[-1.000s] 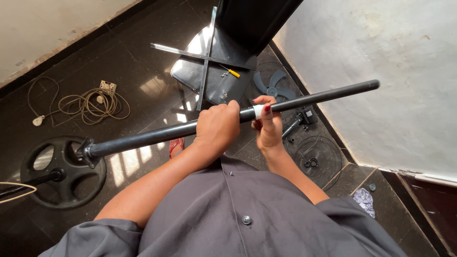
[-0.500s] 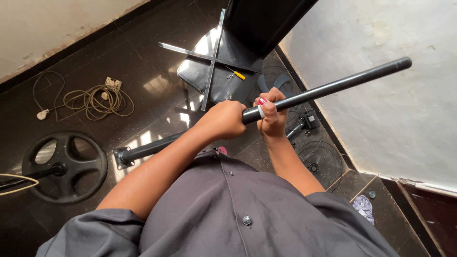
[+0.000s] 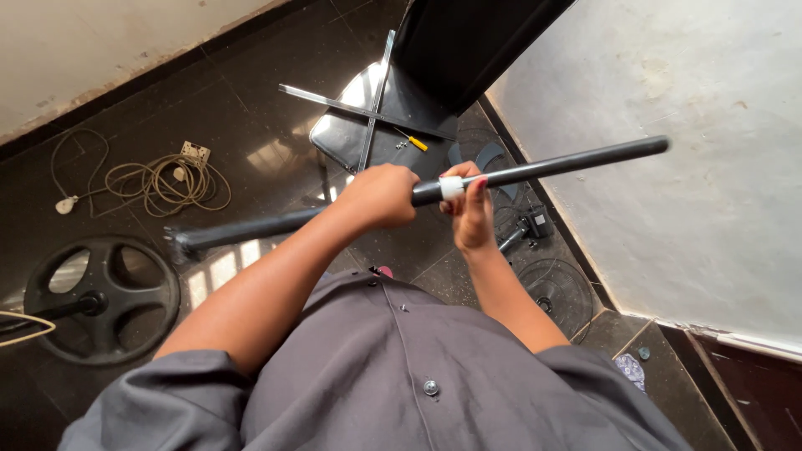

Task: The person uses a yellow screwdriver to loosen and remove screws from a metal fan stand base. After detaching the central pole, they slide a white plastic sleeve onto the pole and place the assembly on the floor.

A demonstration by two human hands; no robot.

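I hold a long black pole (image 3: 568, 165) crosswise in front of me, above a dark tiled floor. My left hand (image 3: 380, 196) is wrapped around its thicker section, which runs down to the left and ends near the floor. My right hand (image 3: 469, 209) grips the pole at a white collar (image 3: 451, 187), where a thinner section continues up to the right toward the white wall. My grey shirt fills the bottom of the view.
A round black fan base (image 3: 100, 296) lies at the left. A coiled cable with a plug and socket (image 3: 159, 179) is behind it. A metal cross bracket (image 3: 368, 108), a small yellow screwdriver (image 3: 415, 144) and wire fan guards (image 3: 551, 288) lie near the wall.
The pole's right end has dropped from higher up, and its left end has swung further left. Both hands keep their grip at the joint.
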